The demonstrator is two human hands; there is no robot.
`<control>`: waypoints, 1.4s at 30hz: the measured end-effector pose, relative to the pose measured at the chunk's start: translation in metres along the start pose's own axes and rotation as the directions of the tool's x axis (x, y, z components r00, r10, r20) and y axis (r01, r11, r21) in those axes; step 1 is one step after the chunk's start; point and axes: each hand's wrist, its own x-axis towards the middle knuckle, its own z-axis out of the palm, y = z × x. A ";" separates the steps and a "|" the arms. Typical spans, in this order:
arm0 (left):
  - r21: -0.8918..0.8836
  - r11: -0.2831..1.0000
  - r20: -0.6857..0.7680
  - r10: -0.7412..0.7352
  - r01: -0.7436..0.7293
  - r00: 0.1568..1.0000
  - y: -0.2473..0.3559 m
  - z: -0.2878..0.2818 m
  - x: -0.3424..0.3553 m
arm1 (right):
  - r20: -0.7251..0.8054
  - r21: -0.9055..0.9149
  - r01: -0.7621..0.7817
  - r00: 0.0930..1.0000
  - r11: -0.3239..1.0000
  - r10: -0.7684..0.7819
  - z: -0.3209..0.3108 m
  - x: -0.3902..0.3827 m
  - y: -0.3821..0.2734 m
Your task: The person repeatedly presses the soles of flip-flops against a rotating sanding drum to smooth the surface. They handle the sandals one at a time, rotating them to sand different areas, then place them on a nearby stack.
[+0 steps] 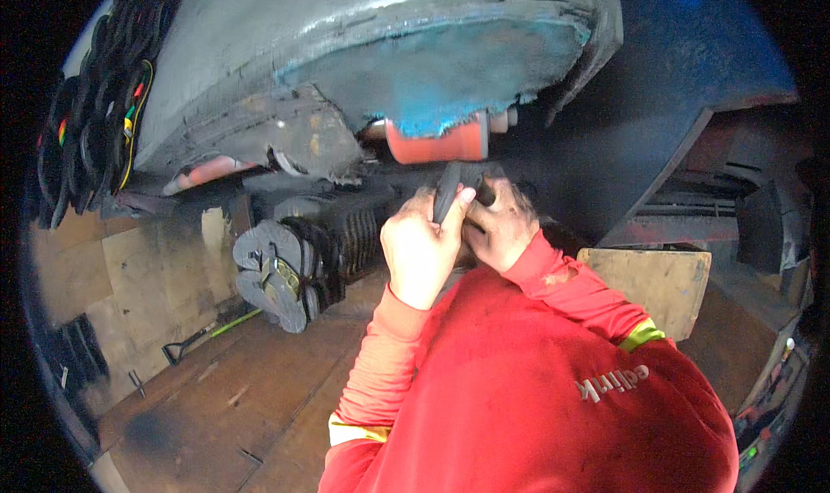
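Note:
Both my hands are raised at the middle of the head view, just below an orange-red roller (437, 143) on the machine. Between them is a dark flip-flop (447, 192), tilted up and seen nearly edge-on. My left hand (421, 246) is closed round its near side, the thumb pressed along it. My right hand (501, 225), with blackened fingers, grips it from the right; part of the flip-flop is hidden behind those fingers. Its upper end sits close under the roller, and I cannot tell whether they touch. The roller's outline is blurred.
A grey machine hood (389, 13) with a ragged, blue-dusted lip (432, 78) overhangs the roller. Stacked flip-flops (277, 272) stand left of my hands, and more dark ones (108, 104) hang at the upper left. A wooden board (648, 290) is at the right.

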 end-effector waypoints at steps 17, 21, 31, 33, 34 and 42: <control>-0.178 0.980 0.035 -0.084 0.089 0.996 -0.002 -0.004 0.000 | -0.093 -0.158 0.008 0.995 0.987 -0.023 0.006 0.002 -0.008; -0.059 0.990 0.161 -0.116 0.127 0.980 -0.010 0.005 0.012 | 0.000 -0.015 -0.087 0.996 0.996 0.087 0.008 0.003 -0.003; -0.164 0.970 0.094 -0.166 0.179 0.982 -0.004 0.007 -0.001 | -0.029 -0.110 -0.006 1.000 0.994 0.003 0.005 -0.002 0.008; -0.279 0.948 0.042 -0.144 0.150 0.989 -0.002 0.007 -0.008 | -0.082 -0.207 0.032 0.995 0.978 -0.049 0.009 -0.002 0.009; -0.287 0.947 0.031 -0.139 0.142 0.990 -0.003 0.007 -0.011 | -0.130 -0.185 0.082 0.986 0.979 -0.108 0.011 -0.001 0.011; -0.341 0.920 -0.015 -0.209 0.191 0.978 -0.027 -0.012 -0.036 | 0.611 0.769 -0.545 0.473 -0.334 0.634 0.016 -0.018 0.037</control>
